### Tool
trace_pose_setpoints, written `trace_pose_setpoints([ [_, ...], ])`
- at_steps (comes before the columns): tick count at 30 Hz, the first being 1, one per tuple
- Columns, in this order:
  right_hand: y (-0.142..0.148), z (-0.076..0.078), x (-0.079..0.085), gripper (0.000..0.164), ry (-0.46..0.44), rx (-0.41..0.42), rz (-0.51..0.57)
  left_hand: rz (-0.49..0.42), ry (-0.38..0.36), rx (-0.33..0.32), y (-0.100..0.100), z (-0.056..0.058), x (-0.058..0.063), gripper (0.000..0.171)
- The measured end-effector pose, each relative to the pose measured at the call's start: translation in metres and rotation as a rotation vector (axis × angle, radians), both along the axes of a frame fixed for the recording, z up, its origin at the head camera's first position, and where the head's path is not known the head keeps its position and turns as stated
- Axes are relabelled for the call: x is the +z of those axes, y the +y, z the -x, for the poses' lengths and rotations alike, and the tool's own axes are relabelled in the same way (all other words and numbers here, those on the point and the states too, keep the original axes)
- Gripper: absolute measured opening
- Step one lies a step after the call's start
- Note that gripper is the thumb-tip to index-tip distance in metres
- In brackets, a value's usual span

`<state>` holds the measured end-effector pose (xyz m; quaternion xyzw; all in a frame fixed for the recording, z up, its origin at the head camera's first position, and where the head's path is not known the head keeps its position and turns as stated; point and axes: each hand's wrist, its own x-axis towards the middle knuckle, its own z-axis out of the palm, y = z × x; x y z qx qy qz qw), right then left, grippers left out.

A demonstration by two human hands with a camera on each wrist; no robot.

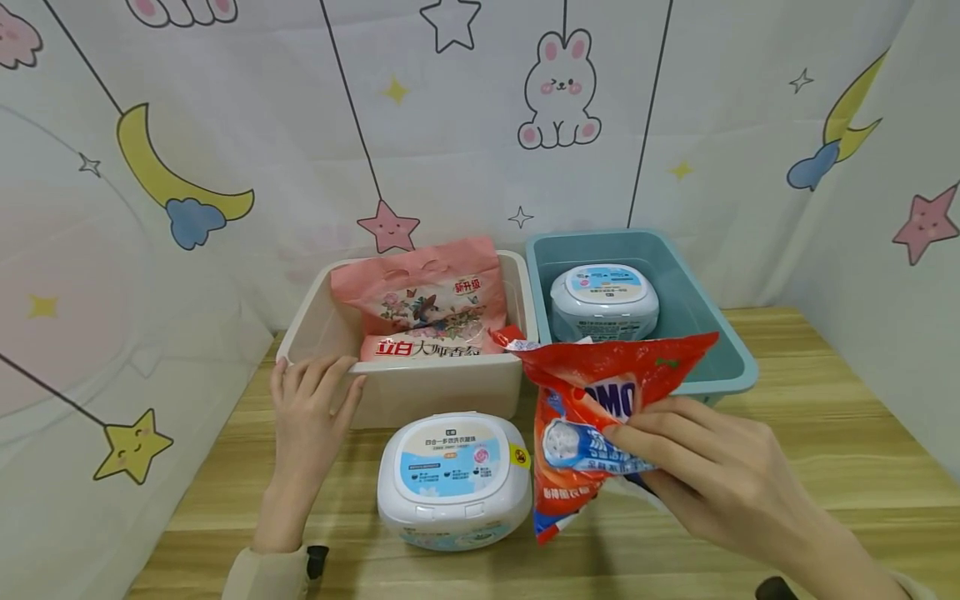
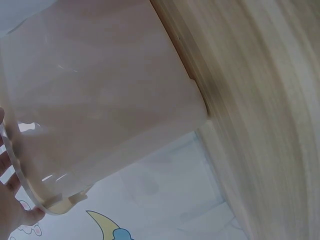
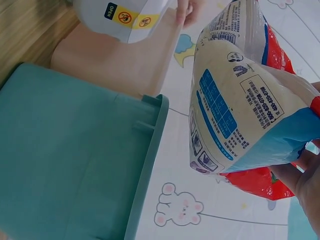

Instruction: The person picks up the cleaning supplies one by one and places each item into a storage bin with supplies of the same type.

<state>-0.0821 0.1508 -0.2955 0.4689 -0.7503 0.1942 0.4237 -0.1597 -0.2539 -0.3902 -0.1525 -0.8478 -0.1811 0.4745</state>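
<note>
My right hand (image 1: pixel 720 471) grips a red OMO laundry detergent bag (image 1: pixel 600 400) by its side, holding it up in front of the teal bin. In the right wrist view the printed white and blue back of the detergent bag (image 3: pixel 240 100) shows. My left hand (image 1: pixel 311 408) rests on the front left rim of the cream bin (image 1: pixel 435 392), fingers over the edge. Inside that bin stands a pink bag (image 1: pixel 431 300) with floral print. A white lidded box (image 1: pixel 453 483) with a blue label stands on the table between my hands.
The teal bin (image 1: pixel 720 342) adjoins the cream bin on the right, with a second white lidded box (image 1: pixel 604 300) inside it. Both bins stand on a wood-grain table (image 1: pixel 847 433), against a printed cloth backdrop (image 1: pixel 465 125).
</note>
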Motion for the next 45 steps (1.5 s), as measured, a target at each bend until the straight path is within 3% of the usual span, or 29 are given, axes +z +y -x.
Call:
trace_pose_setpoints([
  [20,-0.008,0.005,0.009,0.037,0.005,0.006,0.014,0.002,0.002,0.005,0.0,0.0,0.0,0.03],
  [45,-0.018,0.023,0.023,0.035,0.024,0.022,0.01,0.005,-0.002,0.01,0.0,0.001,0.0,0.03],
])
